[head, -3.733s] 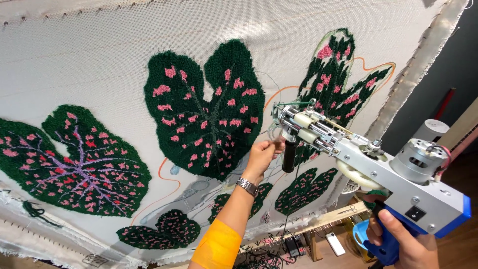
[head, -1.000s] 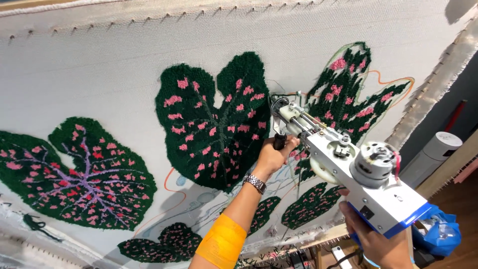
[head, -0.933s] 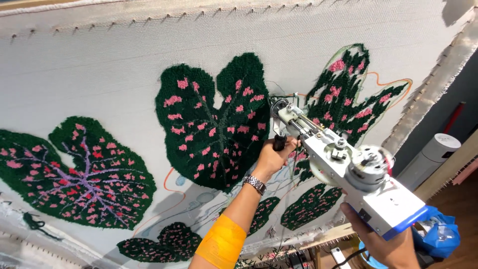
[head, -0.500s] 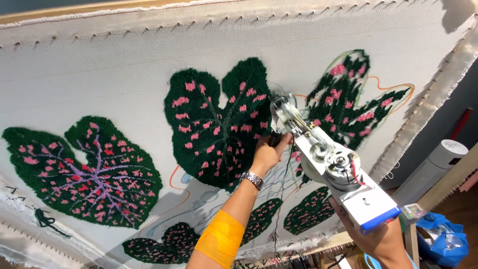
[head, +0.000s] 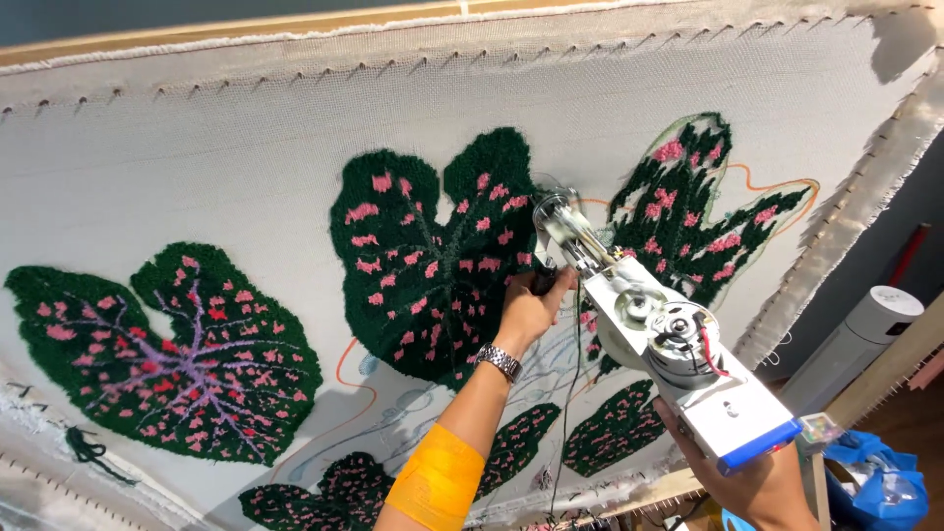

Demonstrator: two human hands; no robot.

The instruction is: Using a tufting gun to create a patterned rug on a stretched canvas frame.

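A white tufting gun [head: 661, 339] with a blue edge points its metal nose at a stretched white cloth [head: 226, 167]. My left hand [head: 532, 307] grips the gun's black front handle close to the cloth; a metal wristwatch and an orange sleeve show on that arm. My right hand [head: 762, 489] holds the gun's rear from below, partly hidden by the body. The nose sits between a dark green tufted leaf with pink spots [head: 433, 256] and a second, narrower green and pink leaf [head: 693, 211]. A thin yarn strand hangs down from the gun.
A third green leaf with purple veins [head: 167, 354] fills the left side; smaller green leaves [head: 610, 433] lie below. The wooden frame's top bar [head: 295, 25] edges the cloth. At the right stand a white cylindrical appliance [head: 865, 334] and a blue bag [head: 880, 487].
The gun has moved up and left across the cloth with both hands on it, its nose now higher between the two leaves. The view has shifted closer to the cloth.
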